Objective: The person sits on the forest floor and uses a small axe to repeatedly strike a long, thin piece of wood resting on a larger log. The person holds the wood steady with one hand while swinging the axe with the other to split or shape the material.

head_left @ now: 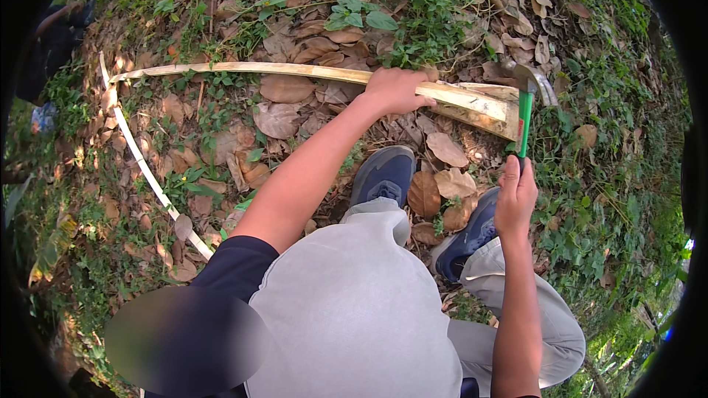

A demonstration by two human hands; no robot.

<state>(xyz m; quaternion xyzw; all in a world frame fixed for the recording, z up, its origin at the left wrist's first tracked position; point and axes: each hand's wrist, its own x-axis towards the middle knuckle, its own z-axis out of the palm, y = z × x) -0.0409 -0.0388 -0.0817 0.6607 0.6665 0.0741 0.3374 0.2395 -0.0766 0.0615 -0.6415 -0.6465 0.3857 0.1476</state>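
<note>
My left hand [397,90] grips a long pale split bamboo strip [295,71] that runs from the upper left to the right, just above the ground. My right hand [516,195] is closed around the green handle of a curved metal blade [532,81], a sickle-like knife. The blade rests against the wide cut end of the strip [490,107] at the right. My two blue shoes [383,175] stand on dry leaves below the strip, and grey trousers fill the lower middle.
A second thin pale strip [147,173] lies on the ground at the left, curving down toward my knee. Brown dry leaves and green weeds cover the ground. A dark figure [51,44] is partly visible at the upper left edge.
</note>
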